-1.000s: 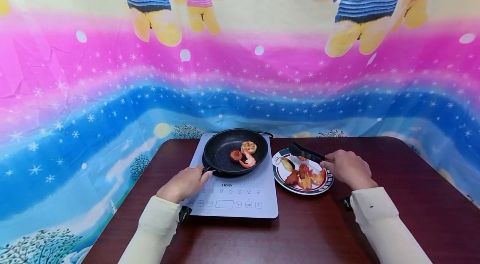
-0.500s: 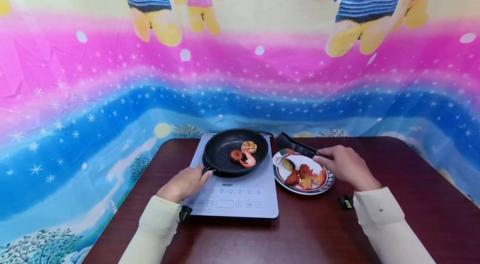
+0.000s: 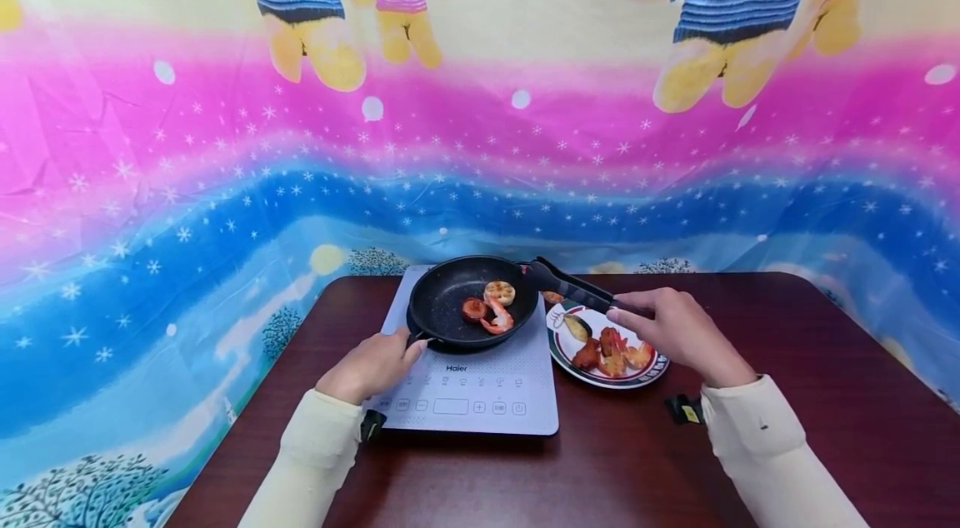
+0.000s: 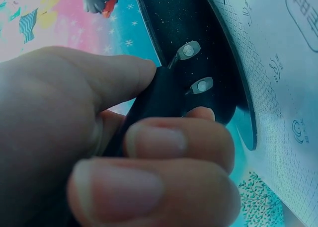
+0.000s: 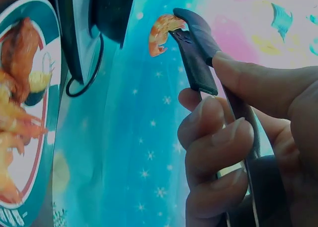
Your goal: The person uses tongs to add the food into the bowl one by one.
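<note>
Right grip (image 3: 678, 334) curled snugly round tongs (image 5: 195, 67); shrimp (image 5: 159, 33) pinched in tips, upper centre of right-wrist frame. Left grip (image 3: 371, 366) wrapped round pan handle (image 4: 160, 92). Best: squeeze evenly, hold pan (image 3: 442, 303) steady.

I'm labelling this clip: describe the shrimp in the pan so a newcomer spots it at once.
Find the white cooktop, then the black pan over its far half. The shrimp lies nearest the viewer inside; it alone is curved, while the pale piece and reddish piece are round.
</note>
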Demonstrator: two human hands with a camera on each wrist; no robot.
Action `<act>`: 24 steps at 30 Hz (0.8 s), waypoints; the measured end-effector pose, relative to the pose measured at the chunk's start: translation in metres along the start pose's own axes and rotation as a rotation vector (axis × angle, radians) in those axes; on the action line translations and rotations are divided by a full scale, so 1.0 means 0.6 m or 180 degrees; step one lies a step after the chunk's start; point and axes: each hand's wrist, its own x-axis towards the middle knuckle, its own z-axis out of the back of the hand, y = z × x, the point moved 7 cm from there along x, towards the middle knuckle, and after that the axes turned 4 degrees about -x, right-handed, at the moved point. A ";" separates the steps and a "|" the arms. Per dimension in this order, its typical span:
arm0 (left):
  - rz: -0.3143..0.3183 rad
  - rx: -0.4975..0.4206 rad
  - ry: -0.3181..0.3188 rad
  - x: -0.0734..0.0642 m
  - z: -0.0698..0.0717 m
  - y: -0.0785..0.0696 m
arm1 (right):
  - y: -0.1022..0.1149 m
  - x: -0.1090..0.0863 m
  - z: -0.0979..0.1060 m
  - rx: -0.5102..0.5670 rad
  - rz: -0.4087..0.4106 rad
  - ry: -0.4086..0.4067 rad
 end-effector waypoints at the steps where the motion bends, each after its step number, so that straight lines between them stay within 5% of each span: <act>1: -0.0002 -0.0001 0.0001 0.000 0.000 0.000 | 0.003 0.000 -0.002 0.0043 0.0012 0.0018; 11: -0.0010 0.0022 0.0006 0.000 -0.001 0.002 | 0.074 0.020 -0.054 0.0431 0.0283 0.0254; 17: -0.0014 0.0022 0.0025 0.003 -0.001 0.000 | 0.110 0.042 -0.104 0.0766 0.0203 0.0678; 24: 0.0002 0.0046 0.0023 0.002 0.001 0.002 | 0.123 0.064 -0.138 0.0884 0.0098 0.0854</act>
